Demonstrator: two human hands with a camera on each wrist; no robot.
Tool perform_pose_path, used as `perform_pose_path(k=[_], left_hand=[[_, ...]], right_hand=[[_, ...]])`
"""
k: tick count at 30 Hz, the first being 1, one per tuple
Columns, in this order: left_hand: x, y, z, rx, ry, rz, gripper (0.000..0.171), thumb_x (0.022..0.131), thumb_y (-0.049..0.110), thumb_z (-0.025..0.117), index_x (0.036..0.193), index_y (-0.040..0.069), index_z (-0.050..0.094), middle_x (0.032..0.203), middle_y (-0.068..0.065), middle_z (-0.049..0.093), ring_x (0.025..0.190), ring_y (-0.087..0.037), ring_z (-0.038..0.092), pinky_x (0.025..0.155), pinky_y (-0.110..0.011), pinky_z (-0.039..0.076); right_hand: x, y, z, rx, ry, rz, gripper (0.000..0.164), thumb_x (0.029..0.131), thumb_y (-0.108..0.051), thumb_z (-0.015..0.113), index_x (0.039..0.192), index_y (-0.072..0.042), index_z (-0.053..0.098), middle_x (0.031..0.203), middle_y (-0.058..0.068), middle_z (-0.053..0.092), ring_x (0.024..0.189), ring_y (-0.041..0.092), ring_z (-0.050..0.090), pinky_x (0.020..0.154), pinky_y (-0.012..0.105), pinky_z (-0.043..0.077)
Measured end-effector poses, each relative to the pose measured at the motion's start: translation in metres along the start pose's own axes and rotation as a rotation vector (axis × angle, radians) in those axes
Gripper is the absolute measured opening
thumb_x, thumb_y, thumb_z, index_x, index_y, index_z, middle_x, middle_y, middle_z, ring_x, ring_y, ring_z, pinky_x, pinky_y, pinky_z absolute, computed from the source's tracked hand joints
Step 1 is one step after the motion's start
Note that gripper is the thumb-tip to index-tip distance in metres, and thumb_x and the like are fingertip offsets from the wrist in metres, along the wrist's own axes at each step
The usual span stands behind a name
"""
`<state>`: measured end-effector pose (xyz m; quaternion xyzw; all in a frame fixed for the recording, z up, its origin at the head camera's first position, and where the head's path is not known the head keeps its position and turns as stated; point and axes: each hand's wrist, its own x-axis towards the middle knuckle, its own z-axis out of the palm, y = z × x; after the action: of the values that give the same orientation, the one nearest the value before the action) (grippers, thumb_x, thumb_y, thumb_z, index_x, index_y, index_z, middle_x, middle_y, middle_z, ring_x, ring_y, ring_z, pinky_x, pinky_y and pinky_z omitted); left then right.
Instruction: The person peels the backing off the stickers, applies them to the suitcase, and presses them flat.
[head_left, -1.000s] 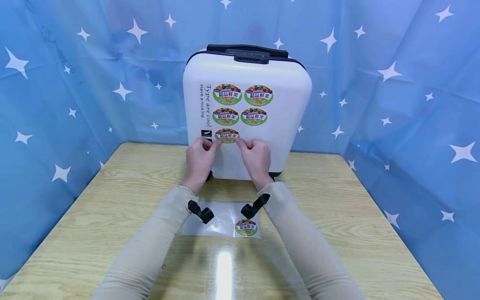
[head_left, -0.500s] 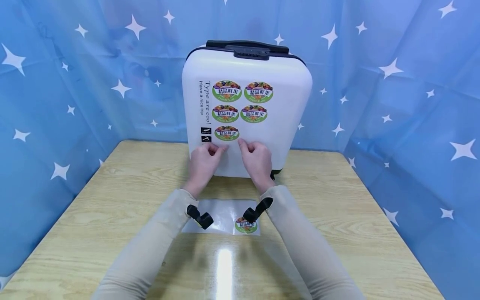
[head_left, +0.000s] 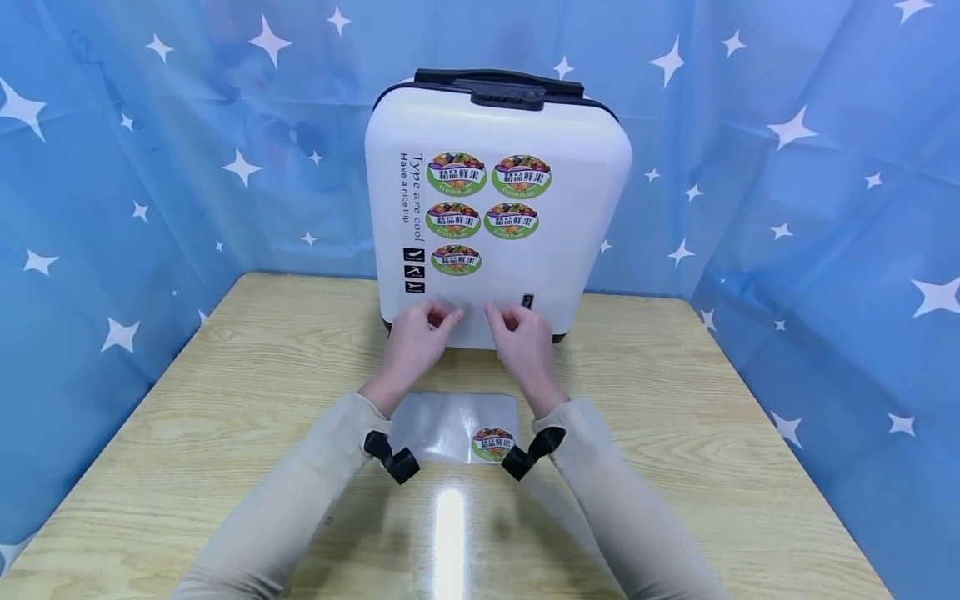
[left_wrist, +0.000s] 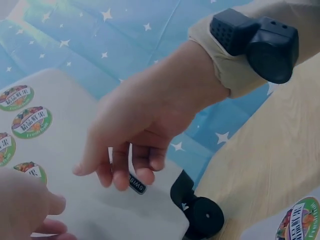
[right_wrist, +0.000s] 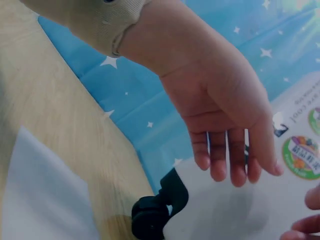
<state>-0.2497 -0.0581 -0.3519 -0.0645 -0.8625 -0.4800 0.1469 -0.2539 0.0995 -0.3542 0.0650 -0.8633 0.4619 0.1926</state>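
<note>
A white suitcase [head_left: 480, 287] stands upright, with several oval fruit stickers [head_left: 457, 173] on its front. The lowest sticker [head_left: 456, 260] lies flat below the left column. Before the suitcase's lower front is my left hand [head_left: 412, 340], its fingers loosely bent and holding nothing. My right hand [head_left: 528, 346] is at the same height to the right, also holding nothing. In the left wrist view, the right hand [left_wrist: 145, 115] hangs with fingers apart beside a small black label [left_wrist: 137, 184]. The right wrist view shows the left hand [right_wrist: 215, 95] with relaxed fingers.
A glossy backing sheet [head_left: 438, 421] bearing one oval sticker [head_left: 492, 444] lies on the wooden table [head_left: 225, 400] under the forearms. A blue star-patterned curtain [head_left: 150, 125] surrounds the table. The suitcase has a black handle [head_left: 498, 81] and a black wheel [right_wrist: 150, 217].
Both hands have left the lowest sticker and dropped down the suitcase front, their fingertips off the sticker. The sticker stays on the suitcase. The head view has shifted slightly.
</note>
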Motion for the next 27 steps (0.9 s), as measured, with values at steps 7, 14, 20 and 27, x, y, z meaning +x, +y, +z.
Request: perform_pose_path(k=[7, 14, 20, 27], left_hand=[[-0.011, 0.0, 0.002, 0.03, -0.034, 0.023, 0.021, 0.089, 0.03, 0.063, 0.086, 0.009, 0.061, 0.077, -0.002, 0.06, 0.066, -0.016, 0.054, 0.059, -0.029, 0.046], [-0.022, -0.005, 0.006, 0.045, -0.052, 0.028, 0.022, 0.088, 0.03, 0.064, 0.088, 0.008, 0.061, 0.077, -0.002, 0.061, 0.067, -0.016, 0.054, 0.059, -0.029, 0.045], [-0.031, -0.011, 0.008, 0.1, -0.1, 0.011, 0.023, 0.085, 0.027, 0.069, 0.089, 0.006, 0.06, 0.079, -0.003, 0.061, 0.069, -0.016, 0.055, 0.062, -0.029, 0.046], [-0.04, -0.017, 0.009, 0.191, -0.188, -0.007, 0.03, 0.083, 0.03, 0.07, 0.095, 0.003, 0.063, 0.084, -0.002, 0.061, 0.074, -0.016, 0.056, 0.064, -0.031, 0.047]], right_hand=[[-0.015, 0.006, -0.006, -0.016, 0.004, -0.007, 0.035, 0.092, -0.035, 0.057, 0.08, -0.005, 0.069, 0.067, 0.003, 0.06, 0.059, 0.018, 0.051, 0.053, 0.031, 0.042], [-0.028, 0.013, -0.01, -0.056, 0.001, -0.005, 0.032, 0.091, -0.034, 0.059, 0.079, -0.006, 0.069, 0.066, 0.003, 0.059, 0.059, 0.017, 0.051, 0.055, 0.031, 0.042], [-0.038, 0.019, -0.011, -0.055, -0.027, 0.037, 0.029, 0.091, -0.034, 0.059, 0.082, -0.008, 0.068, 0.068, 0.002, 0.059, 0.06, 0.016, 0.051, 0.055, 0.03, 0.043], [-0.051, 0.021, -0.012, -0.031, -0.084, 0.108, 0.028, 0.09, -0.035, 0.059, 0.088, -0.008, 0.068, 0.073, 0.002, 0.061, 0.059, 0.015, 0.055, 0.054, 0.03, 0.046]])
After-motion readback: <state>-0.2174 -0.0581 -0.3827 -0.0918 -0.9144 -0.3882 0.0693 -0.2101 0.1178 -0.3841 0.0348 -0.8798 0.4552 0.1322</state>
